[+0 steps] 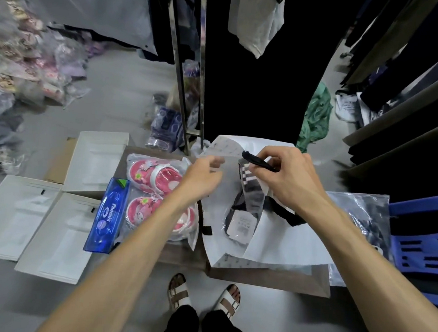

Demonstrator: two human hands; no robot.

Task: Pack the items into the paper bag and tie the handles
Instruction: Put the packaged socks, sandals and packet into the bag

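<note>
Down low, a small brown table (269, 277) stands on a grey floor (119, 84). A white paper bag (280, 238) lies open on the table, with its mouth facing up. Inside the bag is a dark packet in clear wrap (243, 215) with a white label on it.

The right hand (285, 171) is over the far edge of the bag. Its fingers are pinched tight on a black handle (257, 162) of the bag. The left hand (206, 175) is just beside it, with its fingers loose and spread. It looks blurry, and I cannot tell if it touches the bag.

To the left of the bag, a pair of pink shoes in a clear bag (158, 195) lies on the table. A blue packet (106, 214) lies next to the shoes, at the table's left edge. Flat white bags (12, 217) lie on the floor to the left of that.

A blue plastic chair (422, 234) is on the right, with a clear plastic bag (360, 216) between it and the paper bag. Dark clothes (259, 77) hang from a metal rack (190, 85) behind the table. More clothes hang on the right. Many wrapped packets (19, 53) are piled on the floor far to the left. Two feet in white sandals (202, 295) stand at the near side of the table.
</note>
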